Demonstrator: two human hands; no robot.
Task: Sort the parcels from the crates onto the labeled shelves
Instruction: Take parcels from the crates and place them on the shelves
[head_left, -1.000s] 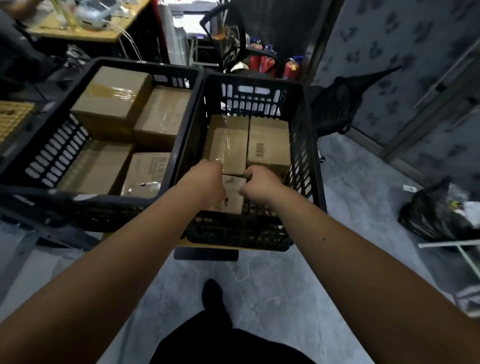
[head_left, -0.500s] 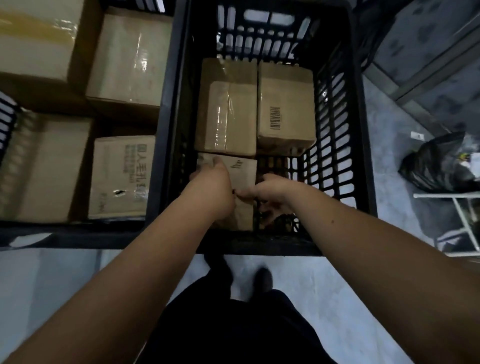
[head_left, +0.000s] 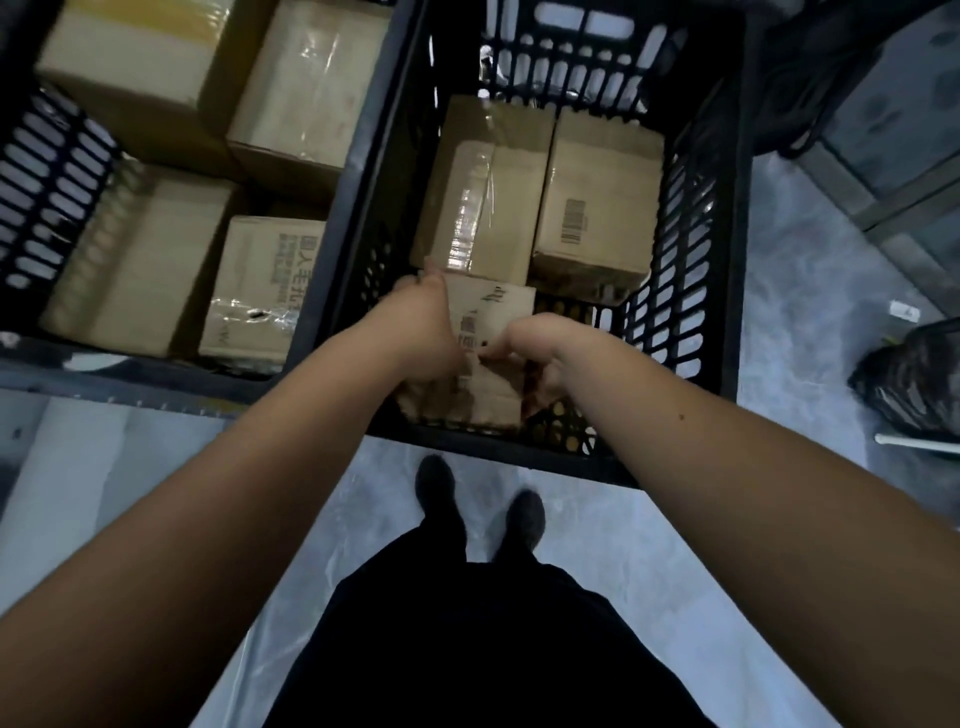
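Observation:
Two black plastic crates stand side by side below me. In the right crate (head_left: 727, 270) a small cardboard parcel (head_left: 493, 322) lies at the near end, and both my hands are on it. My left hand (head_left: 423, 332) grips its left side with fingers curled over the far corner. My right hand (head_left: 540, 358) grips its right side, fingers curled down along that edge. Behind it lie a taped parcel (head_left: 483, 192) and a parcel with a barcode (head_left: 597, 208). The left crate (head_left: 353, 208) holds several larger boxes (head_left: 260, 291).
My feet in dark shoes (head_left: 436, 488) stand on the grey floor just in front of the right crate. A black bag (head_left: 914, 384) lies on the floor at the right. A dark wall panel (head_left: 893, 104) runs along the far right.
The view has come closer and tilted down over the crates. Both hands stayed on the near small parcel; the right hand's fingers have slid lower along its right side.

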